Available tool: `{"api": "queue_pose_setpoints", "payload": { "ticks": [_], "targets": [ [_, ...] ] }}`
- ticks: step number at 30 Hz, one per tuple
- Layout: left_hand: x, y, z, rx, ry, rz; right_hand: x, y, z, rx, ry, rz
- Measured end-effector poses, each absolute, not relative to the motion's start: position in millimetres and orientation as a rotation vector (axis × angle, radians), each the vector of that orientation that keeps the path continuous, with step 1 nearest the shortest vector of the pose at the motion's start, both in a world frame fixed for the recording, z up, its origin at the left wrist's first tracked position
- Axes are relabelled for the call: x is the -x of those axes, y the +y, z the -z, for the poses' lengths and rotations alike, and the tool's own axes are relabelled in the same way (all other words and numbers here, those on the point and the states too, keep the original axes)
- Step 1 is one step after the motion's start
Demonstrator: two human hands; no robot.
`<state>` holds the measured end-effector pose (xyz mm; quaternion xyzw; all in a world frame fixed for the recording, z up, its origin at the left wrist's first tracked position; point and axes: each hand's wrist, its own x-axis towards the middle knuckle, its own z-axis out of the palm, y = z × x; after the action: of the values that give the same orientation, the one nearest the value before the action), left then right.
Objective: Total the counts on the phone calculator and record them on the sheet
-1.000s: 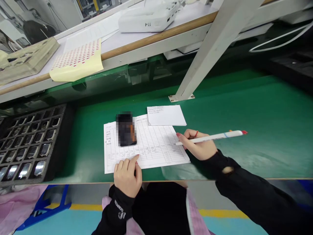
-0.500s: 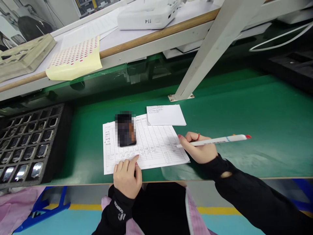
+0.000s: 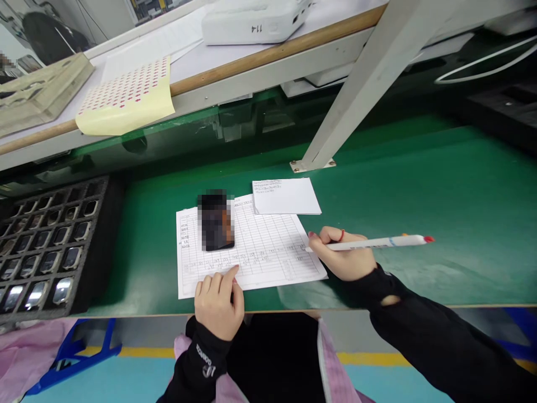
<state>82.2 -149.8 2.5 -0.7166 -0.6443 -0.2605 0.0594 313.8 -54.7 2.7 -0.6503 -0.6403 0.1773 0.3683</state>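
A printed form (image 3: 268, 235) with a grid and handwritten entries lies on the green bench. My right hand (image 3: 346, 254) grips a white pen (image 3: 377, 242) with a red end, its tip at the form's right edge. My left hand (image 3: 218, 302) rests on the form's lower edge, fingers stretched out, index finger pointing at the written row. On the form's upper left lies a dark phone (image 3: 218, 229), partly blurred out. A small white notepad (image 3: 289, 197) with handwriting overlaps the form's top right corner.
A black foam tray (image 3: 96, 246) with several watch-like pieces stands at the left. A white post (image 3: 348, 106) rises from the bench behind the notepad. The shelf above holds a yellow sticker sheet (image 3: 126, 106) and a white device (image 3: 251, 25). Another dark tray (image 3: 507, 112) is at far right.
My right hand and the pen have shifted very slightly to the right. The view has tilted a little; my left hand stays on the form.
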Motion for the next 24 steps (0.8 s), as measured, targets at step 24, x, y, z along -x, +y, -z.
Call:
{"api": "queue_pose_setpoints", "payload": {
  "ticks": [24],
  "targets": [
    [-83, -154, -1, 2.142, -1.966, 0.779, -329, -61, -17, 1.815, -1.1, -0.128]
  ]
}}
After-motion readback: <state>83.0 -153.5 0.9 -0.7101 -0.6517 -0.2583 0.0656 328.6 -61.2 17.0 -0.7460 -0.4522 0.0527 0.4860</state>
